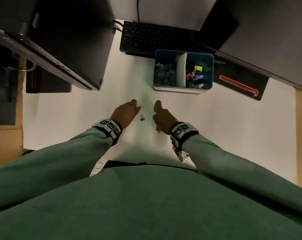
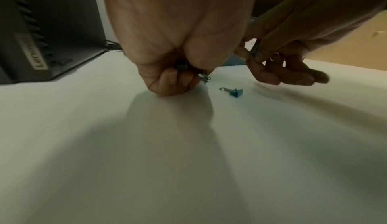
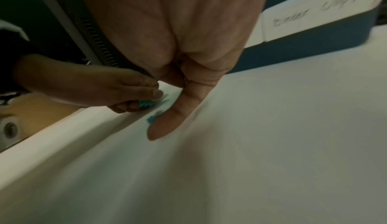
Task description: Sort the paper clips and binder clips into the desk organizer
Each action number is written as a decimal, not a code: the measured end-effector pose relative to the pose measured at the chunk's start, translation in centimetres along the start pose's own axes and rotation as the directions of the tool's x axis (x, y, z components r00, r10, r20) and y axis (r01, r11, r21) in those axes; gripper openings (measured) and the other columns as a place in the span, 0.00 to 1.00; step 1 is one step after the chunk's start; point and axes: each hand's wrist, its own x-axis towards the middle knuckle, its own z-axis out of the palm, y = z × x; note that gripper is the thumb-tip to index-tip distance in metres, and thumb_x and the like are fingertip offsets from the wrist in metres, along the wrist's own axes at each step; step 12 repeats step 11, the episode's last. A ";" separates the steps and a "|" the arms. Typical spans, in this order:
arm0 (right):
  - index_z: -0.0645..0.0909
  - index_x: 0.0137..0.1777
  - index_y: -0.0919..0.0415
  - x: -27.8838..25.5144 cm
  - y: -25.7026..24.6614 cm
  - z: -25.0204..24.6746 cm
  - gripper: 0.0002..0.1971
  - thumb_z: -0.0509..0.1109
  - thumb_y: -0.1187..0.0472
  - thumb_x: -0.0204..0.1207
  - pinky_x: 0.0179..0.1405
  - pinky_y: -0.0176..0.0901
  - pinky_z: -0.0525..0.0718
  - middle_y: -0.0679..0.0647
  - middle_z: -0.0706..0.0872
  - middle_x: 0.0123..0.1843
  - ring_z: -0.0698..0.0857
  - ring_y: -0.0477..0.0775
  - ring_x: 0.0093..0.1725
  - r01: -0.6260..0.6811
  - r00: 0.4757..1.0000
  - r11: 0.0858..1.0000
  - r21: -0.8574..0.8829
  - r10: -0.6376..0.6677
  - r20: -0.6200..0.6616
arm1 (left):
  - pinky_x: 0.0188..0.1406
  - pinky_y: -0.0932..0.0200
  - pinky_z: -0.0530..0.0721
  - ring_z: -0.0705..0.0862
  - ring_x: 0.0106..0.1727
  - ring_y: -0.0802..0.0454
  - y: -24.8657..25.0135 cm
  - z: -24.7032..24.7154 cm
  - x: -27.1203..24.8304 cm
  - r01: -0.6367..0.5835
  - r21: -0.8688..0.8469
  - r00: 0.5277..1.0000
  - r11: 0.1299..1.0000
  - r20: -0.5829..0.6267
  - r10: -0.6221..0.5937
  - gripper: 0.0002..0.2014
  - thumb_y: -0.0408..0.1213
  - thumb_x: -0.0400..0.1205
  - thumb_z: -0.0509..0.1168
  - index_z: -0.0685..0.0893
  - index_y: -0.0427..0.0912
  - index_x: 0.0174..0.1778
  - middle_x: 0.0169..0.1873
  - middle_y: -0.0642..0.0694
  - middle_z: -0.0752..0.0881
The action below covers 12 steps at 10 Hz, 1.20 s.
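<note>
A small teal binder clip (image 1: 142,118) (image 2: 235,92) (image 3: 154,117) lies loose on the white desk (image 1: 224,127) between my hands. My left hand (image 1: 127,112) (image 2: 180,78) is curled just left of it and grips a teal binder clip (image 3: 145,103), whose metal handle (image 2: 205,78) pokes out. My right hand (image 1: 161,115) (image 3: 180,85) sits just right of the loose clip, thumb down at the desk, and pinches another binder clip (image 2: 254,52). The blue desk organizer (image 1: 210,71) stands beyond, with paper clips (image 1: 165,74) left of its divider and binder clips (image 1: 194,76) right of it.
A black keyboard (image 1: 155,37) lies behind the organizer. A dark monitor (image 1: 68,49) hangs over the desk's left part, and another monitor (image 1: 268,40) over the right, above a black base with a red line (image 1: 238,84). A paper label (image 3: 314,12) is stuck on the organizer's front.
</note>
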 end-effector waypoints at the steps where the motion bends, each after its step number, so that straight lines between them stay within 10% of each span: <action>1: 0.62 0.70 0.53 0.1 -0.4 1.3 0.19 0.51 0.63 0.79 0.45 0.57 0.85 0.62 0.80 0.45 0.82 0.62 0.40 0.047 0.998 0.983 -0.176 -0.039 0.047 | 0.39 0.48 0.77 0.84 0.39 0.32 -0.8 -0.2 -0.9 -0.011 -0.071 1.000 0.997 0.000 0.011 0.14 0.46 0.88 0.54 0.69 0.36 0.57 0.38 0.35 0.85; 3: 0.67 0.66 0.63 1.1 -0.7 3.7 0.24 0.62 0.44 0.82 0.51 0.55 0.79 0.62 0.80 0.60 0.83 0.66 0.54 0.084 0.976 0.915 -0.395 -0.156 -0.154 | 0.35 0.49 0.75 0.78 0.31 0.40 -1.5 -0.9 -2.8 0.073 -0.166 0.997 0.983 -0.007 -0.075 0.09 0.43 0.88 0.55 0.65 0.42 0.50 0.31 0.41 0.79; 6: 0.66 0.69 0.69 -0.4 0.9 1.9 0.15 0.54 0.68 0.83 0.48 0.58 0.83 0.62 0.76 0.51 0.83 0.65 0.48 -0.014 0.986 0.879 -0.476 -0.067 -0.151 | 0.36 0.59 0.67 0.78 0.37 0.48 1.4 -2.0 -3.0 -0.072 -0.283 0.996 0.956 -0.070 0.055 0.10 0.37 0.85 0.64 0.78 0.34 0.43 0.34 0.44 0.81; 8: 0.73 0.48 0.63 -4.7 1.8 -7.3 0.07 0.53 0.68 0.82 0.25 0.45 0.83 0.60 0.76 0.37 0.76 0.53 0.26 0.020 0.931 0.940 0.342 0.107 -0.349 | 0.45 0.65 0.73 0.80 0.47 0.53 12.6 -4.2 1.5 -0.289 -0.299 0.956 0.909 -0.133 0.261 0.05 0.31 0.84 0.64 0.83 0.35 0.53 0.49 0.43 0.86; 9: 0.77 0.55 0.62 -4.4 0.1 -12.6 0.09 0.58 0.70 0.81 0.40 0.51 0.89 0.59 0.84 0.46 0.85 0.56 0.40 0.114 0.819 0.993 0.028 -0.079 -0.568 | 0.48 0.59 0.78 0.84 0.48 0.47 17.7 -6.0 5.4 -0.329 -0.238 0.937 0.914 -0.204 0.285 0.07 0.30 0.84 0.62 0.82 0.34 0.54 0.49 0.40 0.87; 12: 0.78 0.65 0.67 -3.1 -3.0 -18.2 0.14 0.61 0.66 0.81 0.54 0.50 0.80 0.67 0.84 0.63 0.83 0.67 0.62 -0.149 0.887 0.918 -0.369 -0.041 -0.460 | 0.54 0.50 0.80 0.84 0.56 0.38 21.5 -6.8 8.3 -0.226 -0.088 0.973 0.970 -0.071 0.220 0.19 0.29 0.82 0.61 0.72 0.35 0.69 0.57 0.35 0.84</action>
